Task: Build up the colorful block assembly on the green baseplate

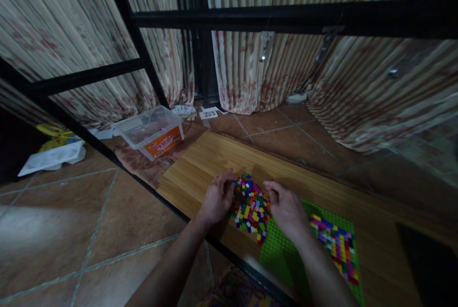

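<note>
On table point(193, 164), brick pile point(251, 209) lies btwn L hand point(217, 197) & R hand point(286, 206), both v. near, curled; can't tell if gripping.

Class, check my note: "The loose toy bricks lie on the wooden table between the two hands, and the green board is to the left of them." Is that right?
Not quite: the green board is to the right of the loose toy bricks, as the head view shows. The bricks do lie on the wooden table between the left hand and the right hand.
</note>
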Motion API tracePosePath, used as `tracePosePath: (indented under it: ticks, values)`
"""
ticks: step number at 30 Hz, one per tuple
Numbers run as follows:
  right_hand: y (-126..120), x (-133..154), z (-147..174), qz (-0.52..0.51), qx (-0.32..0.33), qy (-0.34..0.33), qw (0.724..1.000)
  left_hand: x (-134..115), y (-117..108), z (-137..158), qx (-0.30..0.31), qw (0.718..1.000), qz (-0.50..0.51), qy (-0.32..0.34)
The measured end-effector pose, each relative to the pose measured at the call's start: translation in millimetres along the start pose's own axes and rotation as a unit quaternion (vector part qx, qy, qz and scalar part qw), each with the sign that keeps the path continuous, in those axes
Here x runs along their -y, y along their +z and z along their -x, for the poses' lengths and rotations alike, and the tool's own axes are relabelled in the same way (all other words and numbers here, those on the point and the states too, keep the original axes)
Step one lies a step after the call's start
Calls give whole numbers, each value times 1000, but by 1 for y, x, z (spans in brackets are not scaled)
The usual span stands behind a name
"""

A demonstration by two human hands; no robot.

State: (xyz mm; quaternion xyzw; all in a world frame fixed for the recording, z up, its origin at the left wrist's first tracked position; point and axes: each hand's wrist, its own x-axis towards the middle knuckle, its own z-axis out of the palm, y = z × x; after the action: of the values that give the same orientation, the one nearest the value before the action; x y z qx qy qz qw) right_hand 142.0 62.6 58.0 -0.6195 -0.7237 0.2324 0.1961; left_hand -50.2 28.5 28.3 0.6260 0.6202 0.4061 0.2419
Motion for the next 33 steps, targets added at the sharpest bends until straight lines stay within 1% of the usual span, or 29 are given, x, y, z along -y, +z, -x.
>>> tracePosePath:
  ticks: [2,5,8,11,13,16,19,22,24,28,33]
  values:
    - [-3,0,3,42,10,10,999,-4,-6,11,24,999,-23,7]
    - [-3,-1,5,95,24,12,995,-13,-11,33,79,992,-95,35]
    - [1,-1,6,110,35,5,993,-21,-5,53,107,980,-156,61]
    - [5,2,7,81,32,-18,996,-24,8,63,105,973,-192,71]
    - [5,4,8,51,33,-26,998,-24,16,63,90,973,-205,63]
    - [1,4,10,14,39,-7,999,-22,22,57,61,973,-216,54]
    - [-4,1,16,7,31,15,999,-18,22,49,40,972,-223,63]
    - [-7,-2,25,14,22,3,1000,-14,18,44,31,973,-220,62]
    - [-6,-3,29,17,29,-7,999,-12,15,44,34,975,-211,59]
    - [0,-1,32,36,45,-10,998,-8,3,47,58,980,-180,70]
    - [11,5,28,54,37,-44,997,-1,-15,54,95,982,-146,74]
